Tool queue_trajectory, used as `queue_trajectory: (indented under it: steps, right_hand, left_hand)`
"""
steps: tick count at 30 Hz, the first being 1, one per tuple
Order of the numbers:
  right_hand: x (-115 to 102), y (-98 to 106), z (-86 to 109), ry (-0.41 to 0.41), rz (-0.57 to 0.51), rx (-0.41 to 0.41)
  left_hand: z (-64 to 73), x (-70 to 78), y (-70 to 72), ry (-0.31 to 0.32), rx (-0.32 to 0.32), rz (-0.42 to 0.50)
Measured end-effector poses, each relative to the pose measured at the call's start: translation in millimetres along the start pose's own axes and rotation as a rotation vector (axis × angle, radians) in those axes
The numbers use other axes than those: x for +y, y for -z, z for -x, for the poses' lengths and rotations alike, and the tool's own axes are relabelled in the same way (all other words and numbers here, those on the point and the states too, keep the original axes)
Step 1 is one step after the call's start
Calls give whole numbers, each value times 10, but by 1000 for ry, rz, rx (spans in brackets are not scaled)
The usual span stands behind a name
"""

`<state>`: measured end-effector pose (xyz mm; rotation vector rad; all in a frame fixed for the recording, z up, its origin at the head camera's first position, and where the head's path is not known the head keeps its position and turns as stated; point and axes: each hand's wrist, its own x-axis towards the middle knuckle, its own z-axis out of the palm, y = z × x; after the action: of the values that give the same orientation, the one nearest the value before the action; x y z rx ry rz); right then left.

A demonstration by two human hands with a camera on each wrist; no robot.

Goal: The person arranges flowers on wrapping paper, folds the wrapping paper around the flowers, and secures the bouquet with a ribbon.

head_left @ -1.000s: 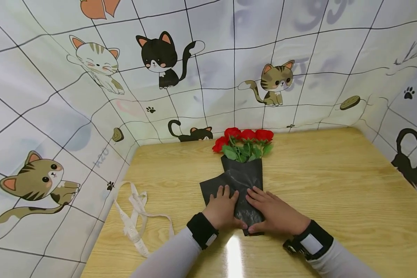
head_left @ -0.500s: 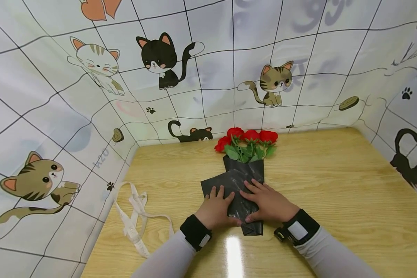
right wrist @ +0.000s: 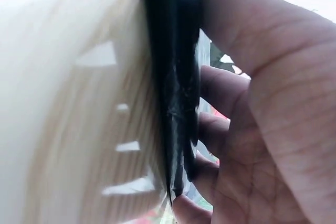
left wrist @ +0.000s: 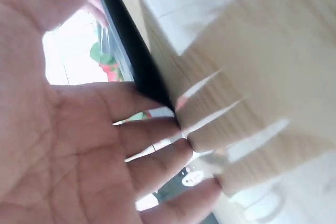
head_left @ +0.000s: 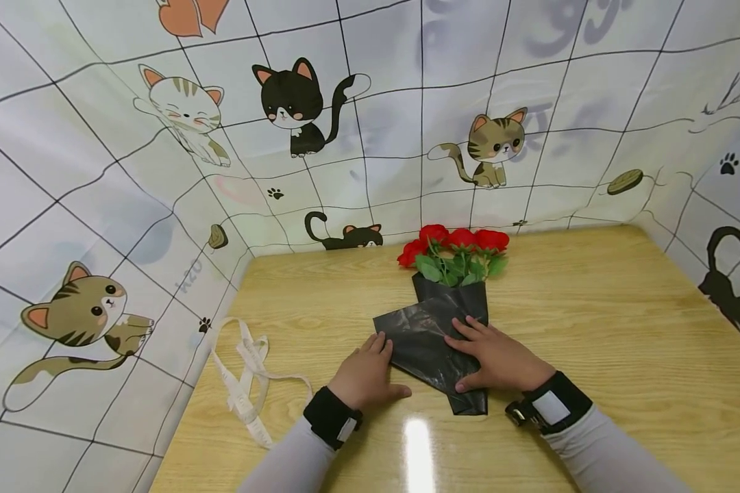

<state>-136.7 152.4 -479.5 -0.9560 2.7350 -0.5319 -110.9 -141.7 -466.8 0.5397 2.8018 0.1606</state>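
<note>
Leftward shifts the left hand [head_left: 364, 376] to the left edge of the shiny black wrapping sheet [head_left: 425, 335]; red roses [head_left: 462, 239] lie near the far edge of the wooden bench [head_left: 592, 329]. Both grips clasp nothing; I'd press steadily with the right hand [head_left: 506, 356].

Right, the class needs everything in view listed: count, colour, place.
Red roses with green leaves: four blooms visible, red, wrapping's far end
Glossy black wrapping: one, black, table's middle
Long white tape: one, white, table's left
Wood-grain table: one, light brown, beneath
Cat-print wall covering: count unclear, white, behind and beside table
Black wristbands: two, black, on wrists
Pale grey sleeves: two, grey, on arms
Left hand: one, at wrapping's left edge
Right hand: one, on wrapping
</note>
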Motion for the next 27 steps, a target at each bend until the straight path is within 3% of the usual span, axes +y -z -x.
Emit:
queue_trajectory:
  steps: [2, 5, 8, 11, 15, 20, 23, 27]
  right_hand:
    - [63, -10, 35, -6, -11, -2]
    - [166, 2, 110, -17, -34, -2]
    - [271, 50, 202, -36, -49, 4]
    - [375, 112, 313, -70, -50, 17]
    - [517, 182, 480, -112, -41, 45]
    - [683, 244, 665, -159, -44, 64]
    - [804, 253, 784, -199, -40, 60]
    - [988, 261, 950, -239, -35, 68]
  left_hand:
    - [4, -69, 24, -17, 42, 15]
    - [35, -226, 117, 4, 167, 98]
    - [115, -437, 253, 81, 317, 222]
    - [242, -704, 369, 177, 392, 315]
    - [421, -1139, 433, 296, 394, 370]
    - [586, -1622, 392, 416, 384, 392]
    - [653, -1805, 328, 482, 354, 377]
    - [739, -1922, 281, 549, 274, 365]
